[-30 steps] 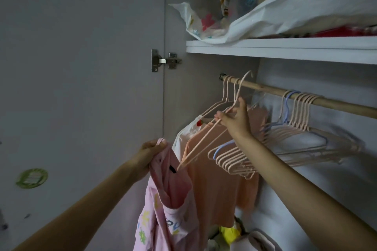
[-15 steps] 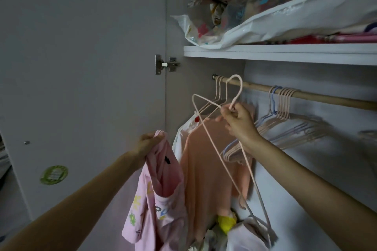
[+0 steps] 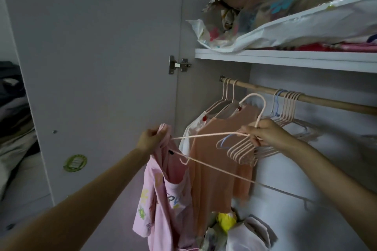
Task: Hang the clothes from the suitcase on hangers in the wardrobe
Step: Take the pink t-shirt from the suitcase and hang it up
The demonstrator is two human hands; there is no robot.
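My left hand (image 3: 150, 138) grips the collar of a pink printed shirt (image 3: 163, 195) that hangs down in front of the wardrobe. My right hand (image 3: 263, 133) holds a thin pink hanger (image 3: 214, 166) just below its hook, off the rail. The hanger lies tilted, and one of its ends reaches into the shirt's neck opening beside my left hand. Behind, a wooden rail (image 3: 318, 100) carries an orange shirt (image 3: 222, 153), a white garment (image 3: 186, 138) and a bunch of several empty hangers (image 3: 285, 112).
The open wardrobe door (image 3: 98, 67) stands at the left with a hinge (image 3: 177, 65). A white shelf (image 3: 285, 59) above the rail bears bagged bedding (image 3: 285, 24). Bags and loose items (image 3: 234, 228) lie on the wardrobe floor. Dark clothes (image 3: 12, 108) lie at the far left.
My right hand has taken one pink hanger off the rail, swung it down and leftward, and brought its end to the shirt's neck. My left hand keeps holding the shirt.
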